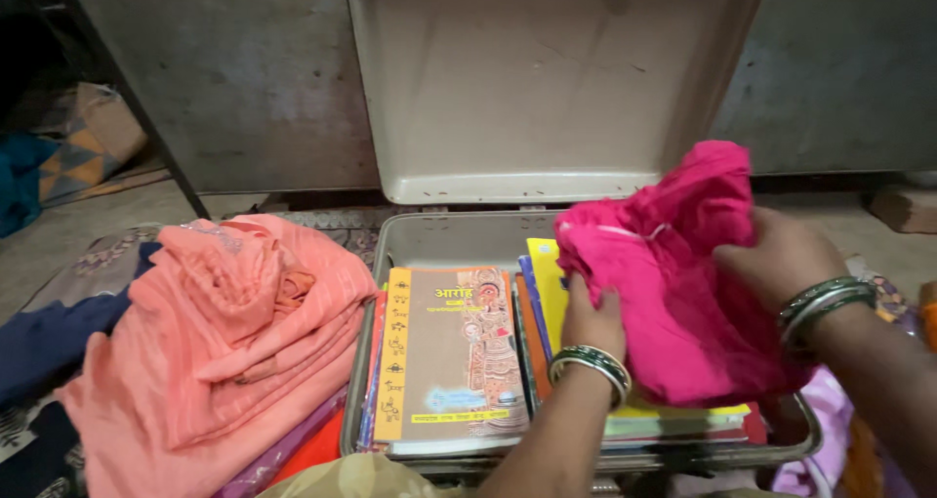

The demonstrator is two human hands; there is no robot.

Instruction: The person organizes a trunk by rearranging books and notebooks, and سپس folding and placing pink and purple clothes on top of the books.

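Pink cloth [683, 273] gripped by both hands' fingers [586, 312] over books [454, 356], trunk [429, 234].

One open metal trunk [410, 239], two book stacks [451, 361], two cloth bundles [220, 332].

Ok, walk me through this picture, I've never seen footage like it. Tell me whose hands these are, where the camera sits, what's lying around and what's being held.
There is no machine here. The camera is worn on a person's head and looks down, so the two arms coming in from the bottom are that person's own. Both wrists wear green bangles. The left hand and the right hand together grip a bunched pink cloth above an open metal trunk, whose lid stands up against the wall. Inside the trunk lie stacked books; the top one on the left is an orange book with a drawn figure on its cover, and a yellow book shows under the cloth. To the left of the trunk sits a pile of peach clothes on darker blue fabric.
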